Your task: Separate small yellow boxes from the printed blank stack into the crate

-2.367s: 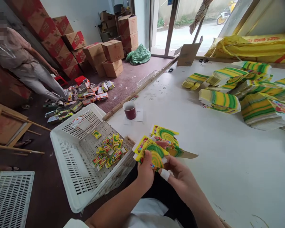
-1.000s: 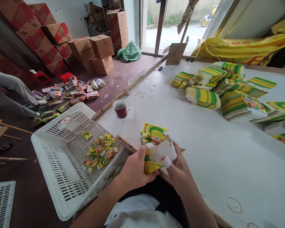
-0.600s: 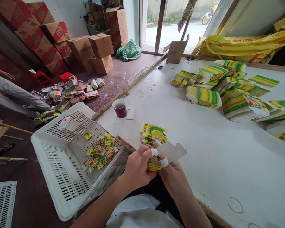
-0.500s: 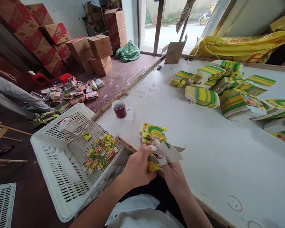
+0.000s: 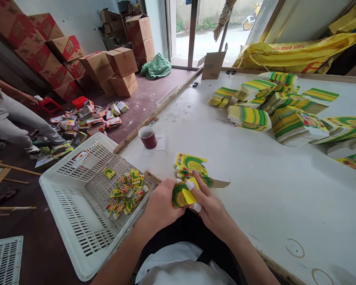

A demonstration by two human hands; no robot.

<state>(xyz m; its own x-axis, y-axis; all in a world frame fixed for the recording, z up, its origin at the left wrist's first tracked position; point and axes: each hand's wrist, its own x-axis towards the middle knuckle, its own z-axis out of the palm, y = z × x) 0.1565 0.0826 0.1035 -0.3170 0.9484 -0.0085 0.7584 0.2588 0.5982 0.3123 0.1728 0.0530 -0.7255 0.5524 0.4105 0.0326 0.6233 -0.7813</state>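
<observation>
Carton (image 5: 181, 194) of seemingly glossy card.

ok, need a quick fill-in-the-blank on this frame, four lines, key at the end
1. The left hand and right hand hold a green-and-____ carton.
2. The basket of small boxes is on the person's ____ side.
3. The mug on the table is not tipped over; it stands ____.
4. The finger wraps are coloured ____.

Missing words: yellow; left; upright; white.
</observation>
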